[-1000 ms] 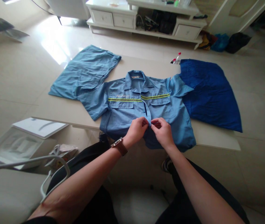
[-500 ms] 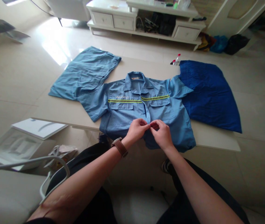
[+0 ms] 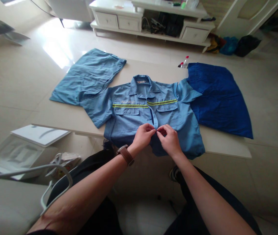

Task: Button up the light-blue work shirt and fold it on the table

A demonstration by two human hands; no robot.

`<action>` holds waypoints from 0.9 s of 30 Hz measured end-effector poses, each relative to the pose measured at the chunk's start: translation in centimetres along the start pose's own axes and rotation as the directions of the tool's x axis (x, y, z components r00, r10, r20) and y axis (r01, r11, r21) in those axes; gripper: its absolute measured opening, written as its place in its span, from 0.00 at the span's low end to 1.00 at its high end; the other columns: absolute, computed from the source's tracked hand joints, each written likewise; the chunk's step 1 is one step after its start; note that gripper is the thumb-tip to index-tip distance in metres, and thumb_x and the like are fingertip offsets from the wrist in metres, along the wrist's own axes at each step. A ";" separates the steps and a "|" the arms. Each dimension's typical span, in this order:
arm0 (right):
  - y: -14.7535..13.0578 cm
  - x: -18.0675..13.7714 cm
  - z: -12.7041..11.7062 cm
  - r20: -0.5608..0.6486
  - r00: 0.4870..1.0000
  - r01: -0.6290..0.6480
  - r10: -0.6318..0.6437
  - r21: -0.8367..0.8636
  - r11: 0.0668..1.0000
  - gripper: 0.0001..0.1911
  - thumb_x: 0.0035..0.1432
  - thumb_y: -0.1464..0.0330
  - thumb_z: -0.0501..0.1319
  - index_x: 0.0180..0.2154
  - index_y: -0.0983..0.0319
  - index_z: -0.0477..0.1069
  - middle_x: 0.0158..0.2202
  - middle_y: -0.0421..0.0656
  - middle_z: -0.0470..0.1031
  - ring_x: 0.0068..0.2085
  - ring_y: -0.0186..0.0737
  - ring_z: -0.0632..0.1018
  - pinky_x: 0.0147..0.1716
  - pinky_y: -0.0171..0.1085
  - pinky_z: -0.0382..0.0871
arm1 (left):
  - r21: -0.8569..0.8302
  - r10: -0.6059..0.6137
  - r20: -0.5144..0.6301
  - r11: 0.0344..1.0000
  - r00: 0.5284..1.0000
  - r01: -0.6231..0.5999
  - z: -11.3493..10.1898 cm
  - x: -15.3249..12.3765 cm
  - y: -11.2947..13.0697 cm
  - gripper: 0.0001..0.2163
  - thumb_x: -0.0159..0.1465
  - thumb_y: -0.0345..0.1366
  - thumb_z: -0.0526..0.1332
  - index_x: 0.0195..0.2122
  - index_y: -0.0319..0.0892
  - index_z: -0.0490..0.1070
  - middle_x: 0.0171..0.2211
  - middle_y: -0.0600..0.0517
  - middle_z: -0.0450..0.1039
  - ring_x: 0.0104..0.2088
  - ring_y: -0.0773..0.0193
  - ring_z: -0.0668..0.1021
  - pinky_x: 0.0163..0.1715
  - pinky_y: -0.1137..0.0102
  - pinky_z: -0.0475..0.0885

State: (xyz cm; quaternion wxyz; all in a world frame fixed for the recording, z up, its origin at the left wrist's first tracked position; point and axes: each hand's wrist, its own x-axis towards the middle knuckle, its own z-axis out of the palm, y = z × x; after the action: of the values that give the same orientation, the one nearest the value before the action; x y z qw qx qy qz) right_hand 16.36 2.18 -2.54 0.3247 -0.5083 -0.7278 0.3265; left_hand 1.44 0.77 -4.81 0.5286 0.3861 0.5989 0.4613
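Note:
A light blue work shirt [image 3: 129,120] with a yellow reflective stripe lies face up on a low beige table [image 3: 63,116], collar away from me. My left hand [image 3: 142,137], with a brown watch on the wrist, pinches the left edge of the shirt's front opening near the hem. My right hand [image 3: 170,140] pinches the opposite edge, fingertips almost touching the left hand's. Above my hands the front looks shut except for a small gap at chest height.
A second light blue garment [image 3: 90,75] lies at the table's far left, a dark blue garment [image 3: 217,98] at the right. Small red-capped bottles [image 3: 183,62] stand behind it. A white box [image 3: 28,143] sits on the floor at left, a white cabinet [image 3: 151,19] beyond.
Both hands stay at the shirt's front near the hem, shifting only slightly. The two front edges have been drawn closer together there.

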 end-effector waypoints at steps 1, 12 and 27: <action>0.0 0.0 0.0 0.000 1.000 0.006 -0.006 -0.001 1.000 0.04 0.59 0.70 0.60 0.30 0.58 0.71 0.32 0.42 0.74 0.33 0.42 0.76 0.35 0.40 0.72 | -0.014 -0.005 0.002 1.000 1.000 0.005 0.0 0.0 -0.1 0.03 0.58 0.30 0.66 0.30 0.39 0.73 0.25 0.55 0.74 0.27 0.69 0.74 0.29 0.74 0.66; -0.1 -0.1 0.0 -0.002 1.000 0.010 -0.010 0.003 1.000 0.05 0.62 0.69 0.60 0.31 0.58 0.70 0.33 0.41 0.72 0.33 0.41 0.75 0.36 0.39 0.71 | 0.029 0.045 0.019 0.999 0.999 -0.045 -0.2 -0.1 0.1 0.02 0.59 0.29 0.65 0.32 0.39 0.73 0.28 0.54 0.76 0.31 0.67 0.77 0.34 0.73 0.70; 0.3 -0.2 0.3 -0.008 1.000 0.006 -0.006 -0.014 1.000 0.06 0.61 0.70 0.59 0.30 0.58 0.67 0.33 0.41 0.70 0.33 0.41 0.74 0.36 0.39 0.69 | 0.048 0.061 0.024 0.997 0.998 -0.062 -0.1 -0.1 0.0 0.05 0.56 0.26 0.65 0.33 0.39 0.73 0.28 0.53 0.77 0.30 0.66 0.78 0.31 0.73 0.70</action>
State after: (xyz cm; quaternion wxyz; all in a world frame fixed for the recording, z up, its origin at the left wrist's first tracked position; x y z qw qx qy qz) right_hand 16.31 2.06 -2.98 0.3251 -0.5095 -0.7303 0.3185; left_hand 1.39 0.64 -4.82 0.5114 0.4225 0.5917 0.4582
